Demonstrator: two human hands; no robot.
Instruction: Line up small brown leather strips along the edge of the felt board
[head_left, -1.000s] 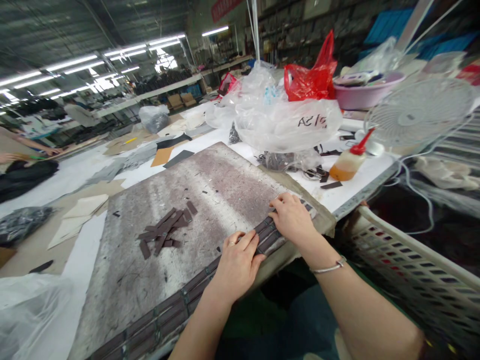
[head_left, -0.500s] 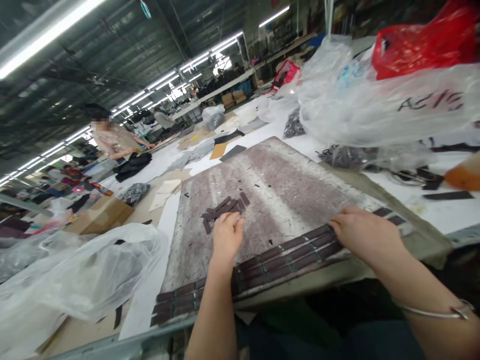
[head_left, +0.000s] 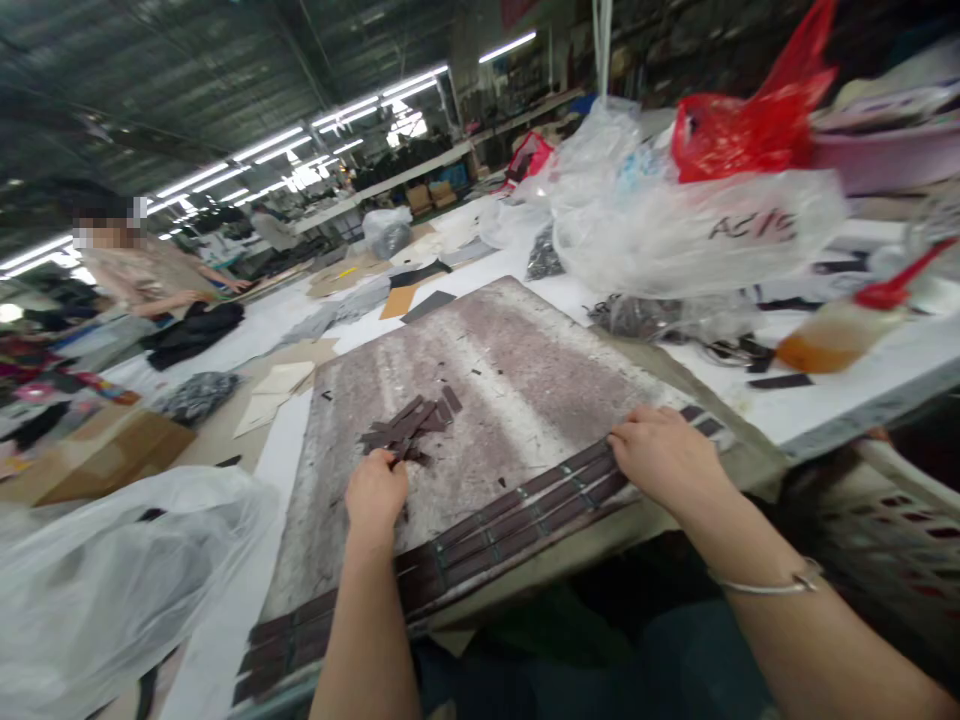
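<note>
A loose pile of short dark brown strips lies on a worn, stained board. My left hand is at the near edge of that pile, its fingers pinched together with a small dark strip showing at the tips. Along the board's near edge run rows of dark strips, crossed by thin greenish bands. My right hand rests over the right part of these rows, fingers closed against their far edge; whatever is under the fingertips is hidden. A few more dark pieces show just beyond it.
A clear plastic bag and a cardboard box are on the left. Behind the board lie plastic bags, a red bag and a bottle of amber liquid. A white crate stands low right. A co-worker stands far left.
The view has turned to the right, bringing the bottle and crate into sight. My left hand is now at the near left edge of the pile, which looks shifted. My right hand stays on the rows.
</note>
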